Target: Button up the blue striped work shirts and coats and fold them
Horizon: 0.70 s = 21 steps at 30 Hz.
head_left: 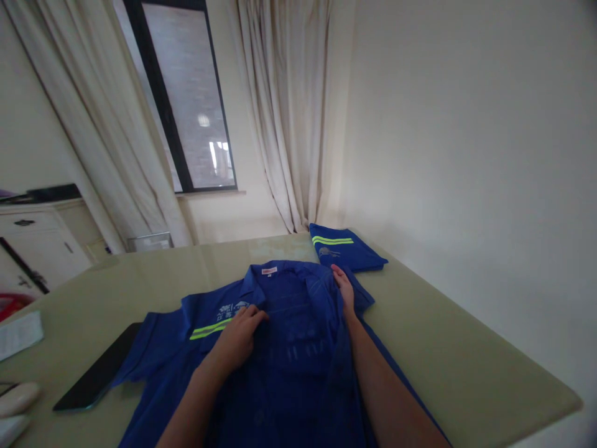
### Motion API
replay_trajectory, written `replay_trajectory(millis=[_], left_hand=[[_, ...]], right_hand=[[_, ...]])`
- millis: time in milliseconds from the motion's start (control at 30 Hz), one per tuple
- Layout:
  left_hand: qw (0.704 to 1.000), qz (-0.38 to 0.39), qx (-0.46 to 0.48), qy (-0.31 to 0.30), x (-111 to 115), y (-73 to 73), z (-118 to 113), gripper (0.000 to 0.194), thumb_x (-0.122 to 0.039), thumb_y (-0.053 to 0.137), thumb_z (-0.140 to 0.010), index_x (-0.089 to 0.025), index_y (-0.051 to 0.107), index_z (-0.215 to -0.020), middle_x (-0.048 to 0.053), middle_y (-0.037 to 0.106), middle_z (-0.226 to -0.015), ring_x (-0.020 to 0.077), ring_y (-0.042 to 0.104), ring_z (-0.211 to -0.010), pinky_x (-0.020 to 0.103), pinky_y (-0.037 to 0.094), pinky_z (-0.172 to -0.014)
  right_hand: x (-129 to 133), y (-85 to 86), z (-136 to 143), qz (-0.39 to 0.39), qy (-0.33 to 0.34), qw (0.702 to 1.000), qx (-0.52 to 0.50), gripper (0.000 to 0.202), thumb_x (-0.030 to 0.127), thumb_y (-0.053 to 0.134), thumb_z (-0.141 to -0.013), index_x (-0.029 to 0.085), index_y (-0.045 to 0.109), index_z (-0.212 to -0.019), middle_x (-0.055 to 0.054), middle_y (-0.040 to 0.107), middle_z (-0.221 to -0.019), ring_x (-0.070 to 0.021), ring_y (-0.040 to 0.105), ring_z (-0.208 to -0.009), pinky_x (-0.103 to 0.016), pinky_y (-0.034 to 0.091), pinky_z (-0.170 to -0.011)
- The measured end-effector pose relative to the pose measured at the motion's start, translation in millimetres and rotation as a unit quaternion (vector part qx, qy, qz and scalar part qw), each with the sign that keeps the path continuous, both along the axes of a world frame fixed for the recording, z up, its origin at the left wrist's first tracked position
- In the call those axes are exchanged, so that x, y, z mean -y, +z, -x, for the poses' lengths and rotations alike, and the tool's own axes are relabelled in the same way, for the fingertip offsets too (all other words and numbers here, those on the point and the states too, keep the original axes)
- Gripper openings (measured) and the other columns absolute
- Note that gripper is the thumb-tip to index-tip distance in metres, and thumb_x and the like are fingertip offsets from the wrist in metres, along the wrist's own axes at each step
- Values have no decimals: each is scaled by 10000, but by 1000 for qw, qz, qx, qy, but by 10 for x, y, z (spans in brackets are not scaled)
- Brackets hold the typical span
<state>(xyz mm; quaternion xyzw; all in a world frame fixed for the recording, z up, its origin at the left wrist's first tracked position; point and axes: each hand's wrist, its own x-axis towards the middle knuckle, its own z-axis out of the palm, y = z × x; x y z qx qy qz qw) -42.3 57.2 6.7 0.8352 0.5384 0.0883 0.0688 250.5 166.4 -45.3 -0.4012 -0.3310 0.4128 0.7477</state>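
A blue short-sleeved work shirt lies spread on the table with its front open and its collar pointing away from me. White lettering and a yellow-green reflective stripe show on its left-hand front panel, and a small label sits inside the neck. My left hand has its fingers curled at the edge of that panel, beside the lettering. At the collar's right side, my right hand grips the opposite front panel, which is lifted and folded; part of the fingers is hidden by the cloth.
A folded blue garment with a reflective stripe rests near the far right edge of the table. Left of the shirt is a flat black tablet-like object, partly under the sleeve. Paper and pale objects lie at far left.
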Motion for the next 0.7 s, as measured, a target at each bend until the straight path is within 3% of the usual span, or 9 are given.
replay_trajectory(millis=[67, 133, 200, 233, 333, 433, 567, 633, 700], left_hand=[[996, -32, -71, 42, 114, 56, -3, 616, 90, 361, -772, -188, 678, -1221, 120, 651, -1266, 261, 565, -1241, 443, 436, -1081], [993, -59, -95, 38, 322, 43, -141, 503, -5, 415, -872, -185, 672, -1265, 134, 645, -1336, 290, 552, -1296, 505, 391, -1140], [995, -72, -60, -17, 570, -66, -343, 488, -198, 521, -941, -221, 565, -1427, 108, 552, -1506, 298, 481, -1404, 527, 313, -1215], [996, -66, -37, -42, 685, -148, -435, 589, -330, 581, -941, -237, 470, -1511, 93, 463, -1589, 308, 420, -1459, 529, 318, -1222], [997, -53, 8, -48, 913, -393, -558, 678, -533, 540, -964, -258, 383, -1564, 67, 408, -1621, 302, 419, -1471, 550, 374, -1201], [996, -70, 19, -41, 970, -481, -460, 460, -431, 480, -1020, -316, 531, -1463, 20, 548, -1525, 259, 536, -1386, 498, 452, -1153], [994, -102, 13, -36, 939, -412, -244, 323, -221, 433, -1023, -314, 721, -1137, 12, 756, -1217, 212, 704, -1122, 366, 563, -958], [993, -113, 11, 12, 874, -388, -127, 315, -217, 403, -1025, -277, 709, -983, 26, 777, -1026, 204, 730, -977, 333, 562, -876], [989, -115, 24, 90, 740, -354, 23, 303, -254, 381, -1035, -258, 667, -933, 26, 759, -920, 203, 734, -887, 310, 550, -805]], right_hand=[[30, 19, 59, -3, -20, 999, 26, 405, 487, 769, -654, 197, 777, -937, -38, 757, -886, -242, 682, -876, -345, 543, -796], [73, 40, 123, -8, -39, 998, 52, 401, 488, 751, -661, 183, 763, -921, -52, 752, -901, -239, 669, -882, -345, 529, -804], [124, 67, 187, -15, -53, 995, 80, 398, 497, 714, -685, 175, 742, -917, -58, 739, -888, -230, 651, -861, -339, 513, -792], [153, 87, 215, -18, -59, 994, 93, 399, 504, 687, -706, 173, 729, -924, -58, 730, -880, -225, 641, -850, -334, 506, -781], [240, 181, 262, -26, -54, 989, 137, 410, 512, 608, -784, 172, 697, -995, -45, 699, -850, -202, 617, -807, -309, 486, -729], [332, 303, 214, -31, 21, 979, 198, 384, 464, 655, -775, 179, 693, -1030, 13, 639, -704, -167, 574, -654, -271, 441, -605], [479, 359, -45, -25, 129, 944, 301, 379, 329, 735, -703, 190, 695, -1054, 73, 565, -585, -141, 521, -541, -246, 388, -544], [555, 300, -219, -4, 99, 922, 374, 392, 321, 680, -768, 192, 658, -1138, 66, 578, -622, -150, 544, -583, -257, 409, -594], [617, 204, -361, 44, 23, 902, 429, 361, 322, 602, -840, 184, 631, -1173, 49, 582, -648, -167, 565, -623, -275, 417, -639]])
